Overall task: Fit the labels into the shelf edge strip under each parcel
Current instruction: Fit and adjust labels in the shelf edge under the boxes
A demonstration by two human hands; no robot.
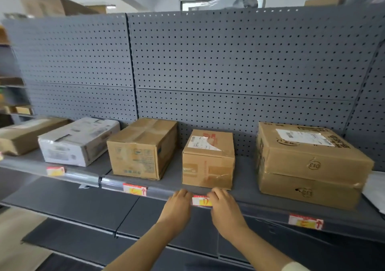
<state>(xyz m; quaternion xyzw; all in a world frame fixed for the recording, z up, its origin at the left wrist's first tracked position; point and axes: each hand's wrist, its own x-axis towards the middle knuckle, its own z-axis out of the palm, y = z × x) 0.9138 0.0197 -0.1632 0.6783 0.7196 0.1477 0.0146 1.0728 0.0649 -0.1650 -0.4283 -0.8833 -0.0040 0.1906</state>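
A red, white and yellow label sits in the clear shelf edge strip under the small brown parcel. My left hand presses the strip at the label's left end. My right hand covers its right end, fingers curled on the strip. Other labels sit in the strip under the white parcel, the brown parcel and the large brown parcel: label, label, label.
A grey pegboard back panel rises behind the parcels. Another brown parcel lies at the far left. Lower grey shelves jut out beneath. White sheets lie at the right edge. More boxes stand on top of the shelving.
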